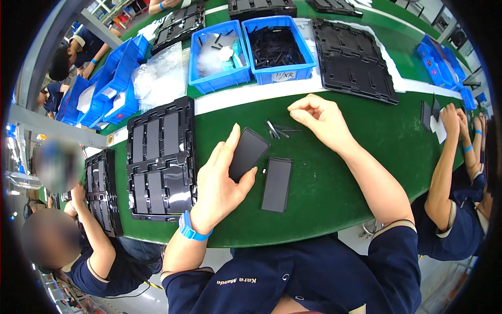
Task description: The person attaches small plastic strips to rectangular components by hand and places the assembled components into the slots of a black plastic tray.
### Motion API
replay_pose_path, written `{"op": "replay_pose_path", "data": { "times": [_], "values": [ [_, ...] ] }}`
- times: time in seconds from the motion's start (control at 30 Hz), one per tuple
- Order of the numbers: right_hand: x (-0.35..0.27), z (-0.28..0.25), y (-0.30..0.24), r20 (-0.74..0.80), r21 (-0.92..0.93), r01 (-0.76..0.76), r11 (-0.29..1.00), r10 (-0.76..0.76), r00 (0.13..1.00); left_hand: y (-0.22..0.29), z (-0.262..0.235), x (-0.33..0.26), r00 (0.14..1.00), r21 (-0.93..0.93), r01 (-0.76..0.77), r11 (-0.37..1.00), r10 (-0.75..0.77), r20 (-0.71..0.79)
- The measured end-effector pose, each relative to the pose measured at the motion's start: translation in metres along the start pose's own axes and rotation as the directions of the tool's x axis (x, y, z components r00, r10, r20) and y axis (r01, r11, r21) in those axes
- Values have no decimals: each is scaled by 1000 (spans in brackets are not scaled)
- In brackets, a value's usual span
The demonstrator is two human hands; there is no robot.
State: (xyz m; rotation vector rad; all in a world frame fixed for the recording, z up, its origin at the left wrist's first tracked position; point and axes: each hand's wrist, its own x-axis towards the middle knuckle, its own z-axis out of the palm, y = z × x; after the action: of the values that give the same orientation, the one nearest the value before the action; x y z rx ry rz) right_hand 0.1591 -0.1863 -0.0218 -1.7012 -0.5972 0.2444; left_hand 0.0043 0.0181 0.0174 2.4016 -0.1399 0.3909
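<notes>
We sit at a long green surface [334, 172] that curves across the view, with co-workers on either side of us. Stacked black moulded trays [161, 157] lie to our left, and another black tray [351, 57] sits beyond, next to two blue bins [251, 49]; one bin holds dark strips.

Our left hand [222, 180] is partly closed around a dark flat panel [247, 153], thumb along its near edge and fingers behind it, lifting it tilted off the surface. Its long axis runs from lower left to upper right. A second dark panel [276, 184] lies flat just to the right of that hand, long axis pointing roughly away from us; the left hand is clearly the nearer one.

Our right hand [319, 118] hovers farther out, fingers curled in a pinch; we cannot tell whether it grips anything. A few thin dark strips [276, 129] lie scattered just to its left.
</notes>
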Motion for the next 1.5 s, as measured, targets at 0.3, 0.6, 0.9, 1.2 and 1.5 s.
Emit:
{"op": "replay_pose_path", "data": {
  "times": [0.3,0.6,0.9,1.2,1.5],
  "values": [
    [-4,6,2,124,-327,117,938,-80,989,3,-18,-6,972,-25,128,991,-130,-198],
    [-3,-5,-7,166,-433,52,900,23,986,-37,-50,-85,815,363,508,781,-300,-496],
    [-5,4,-3,142,-443,103,891,-44,989,-35,-54,-94,830,454,540,709,-359,-427],
    [-5,3,-2,146,-427,102,898,-42,988,-53,-76,-84,914,622,362,694,-134,-382],
    [-5,0,0,141,-453,116,884,-57,988,7,-48,-7,997,456,-73,887,67,28]
  ]
}}
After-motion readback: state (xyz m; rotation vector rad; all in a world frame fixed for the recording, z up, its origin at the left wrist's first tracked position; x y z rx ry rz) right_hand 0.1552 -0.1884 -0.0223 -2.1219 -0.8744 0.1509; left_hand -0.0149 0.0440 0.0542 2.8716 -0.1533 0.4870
